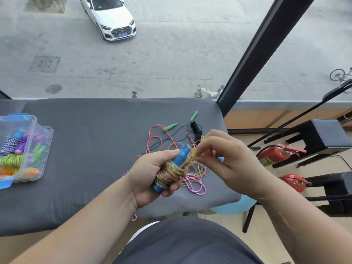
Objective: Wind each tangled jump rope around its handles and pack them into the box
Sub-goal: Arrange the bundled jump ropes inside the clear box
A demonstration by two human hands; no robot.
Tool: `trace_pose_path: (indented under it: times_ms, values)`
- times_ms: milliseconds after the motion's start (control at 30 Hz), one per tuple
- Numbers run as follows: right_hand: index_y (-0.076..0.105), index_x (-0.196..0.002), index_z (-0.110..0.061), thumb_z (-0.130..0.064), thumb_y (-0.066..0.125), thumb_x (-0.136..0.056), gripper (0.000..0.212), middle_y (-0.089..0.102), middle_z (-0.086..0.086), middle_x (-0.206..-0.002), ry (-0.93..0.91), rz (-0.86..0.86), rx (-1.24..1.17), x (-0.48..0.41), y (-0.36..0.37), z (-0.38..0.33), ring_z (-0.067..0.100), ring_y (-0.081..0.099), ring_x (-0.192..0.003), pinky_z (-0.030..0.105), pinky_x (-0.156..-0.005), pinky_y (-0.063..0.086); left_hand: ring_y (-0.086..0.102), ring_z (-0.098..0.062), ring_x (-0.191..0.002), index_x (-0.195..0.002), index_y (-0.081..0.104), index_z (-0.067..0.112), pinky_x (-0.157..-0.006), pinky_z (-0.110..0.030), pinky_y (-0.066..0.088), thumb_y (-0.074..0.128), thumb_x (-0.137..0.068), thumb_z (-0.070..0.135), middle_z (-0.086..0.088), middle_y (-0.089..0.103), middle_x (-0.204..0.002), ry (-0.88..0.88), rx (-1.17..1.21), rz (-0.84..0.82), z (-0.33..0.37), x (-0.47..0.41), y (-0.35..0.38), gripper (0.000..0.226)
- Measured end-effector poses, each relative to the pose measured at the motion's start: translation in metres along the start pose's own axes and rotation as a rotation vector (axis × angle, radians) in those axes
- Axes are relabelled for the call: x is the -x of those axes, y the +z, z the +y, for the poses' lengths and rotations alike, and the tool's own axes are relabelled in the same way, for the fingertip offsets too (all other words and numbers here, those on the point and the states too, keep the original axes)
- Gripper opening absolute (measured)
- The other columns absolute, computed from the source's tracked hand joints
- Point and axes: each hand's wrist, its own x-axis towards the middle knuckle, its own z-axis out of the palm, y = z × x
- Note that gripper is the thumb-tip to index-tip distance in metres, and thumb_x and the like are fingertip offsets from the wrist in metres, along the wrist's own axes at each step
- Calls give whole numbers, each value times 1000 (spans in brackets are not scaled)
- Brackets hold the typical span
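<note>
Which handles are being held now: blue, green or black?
The blue handles, wound with cord, gripped by the left hand; green handles and black handle lie apart on the mat.

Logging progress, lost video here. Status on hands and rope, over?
Left hand grips blue-handled rope bundle. Right hand pinches its loose cord. Tangled ropes wait on table; box far left.
</note>
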Motion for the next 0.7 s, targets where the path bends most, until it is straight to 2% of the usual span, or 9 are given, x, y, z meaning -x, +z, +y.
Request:
trace_pose_path:
  times_ms: [100,200,300,433,533,600,700]
  values:
    - [70,-92,-14,-16,70,-91,2,56,-9,-77,20,8,-21,0,-1,-1,12,57,-68,17,-61,43,50,-24,-44,-94,61,5,-38,-22,29,67,-83,31,-18,56,-76,105,-118,71,1,0,3,28]
    - [69,-89,-10,-3,70,-90,7,69,5,-74,226,40,-271,3,3,-5,20,70,-66,28,-60,57,54,-26,-46,-93,63,8,-39,-23,35,66,-93,30,-21,57,-80,217,-199,138,0,0,7,21]
    - [70,-86,-2,6,69,-87,8,72,16,-74,376,104,-488,4,5,-10,31,73,-70,37,-66,62,53,-25,-55,-93,63,9,-44,-25,38,53,-103,23,-20,59,-81,323,-305,182,-6,-1,10,20]
    - [72,-84,-2,12,66,-84,16,73,19,-75,597,177,-680,2,9,-14,29,72,-69,31,-65,61,49,-20,-64,-88,65,17,-51,-29,43,61,-98,32,-10,59,-75,425,-464,199,-17,-3,10,19]
    - [74,-83,-5,11,66,-84,17,74,16,-75,665,189,-663,2,12,-16,23,70,-68,27,-62,58,51,-19,-65,-89,66,23,-57,-38,46,59,-91,40,-16,62,-77,477,-565,225,-22,-3,10,19]
    - [75,-82,-8,10,66,-85,20,74,14,-77,684,193,-652,4,12,-15,20,68,-68,26,-62,56,55,-14,-69,-91,67,24,-65,-39,48,59,-92,41,-7,66,-80,521,-654,244,-23,-4,8,19]
    - [77,-87,-11,7,60,-91,24,74,10,-82,741,159,-783,5,10,-13,15,64,-72,25,-68,55,55,-10,-71,-96,67,21,-70,-30,46,59,-93,38,10,64,-79,526,-697,218,-23,-7,7,19]
